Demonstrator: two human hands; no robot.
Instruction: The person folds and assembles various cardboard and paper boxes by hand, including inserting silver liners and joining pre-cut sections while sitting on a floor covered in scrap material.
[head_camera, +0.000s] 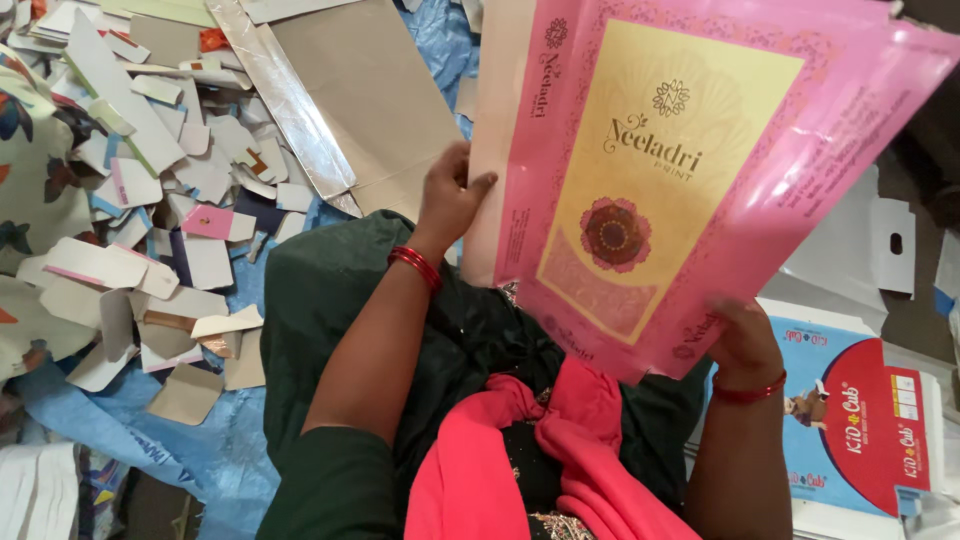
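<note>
— Cardboard offcuts first, on the far left: what lies there?

— A loose heap of white, pink and brown cardboard scraps (150, 200) spread over a blue plastic sheet (200, 440), with a flat brown board with a silvery edge (350, 110) just beyond them.

— And the left hand?

— The left hand (450, 200), red bangles at its wrist, is closed on the left edge of a large pink and yellow printed carton sheet (680, 170); the thumb lies on the printed face and the fingers go behind it.

— Where does that sheet sit?

— Lifted in front of the person, above the lap in dark green cloth (330, 290) and a red scarf (530, 450). Its long axis runs tilted, from the lower left corner near the lap up toward the upper right, and its printed face is turned to the camera.

— The right hand?

— The right hand (745, 345) grips the sheet's lower right edge — mostly hidden behind the card, so only the knuckles and a red bangle show. Both hands touch the sheet, one at each side; the left sits higher.

— Anything further right?

— A flat blue and red printed carton (860, 420) lies just beside the right wrist, on white sheets
</note>
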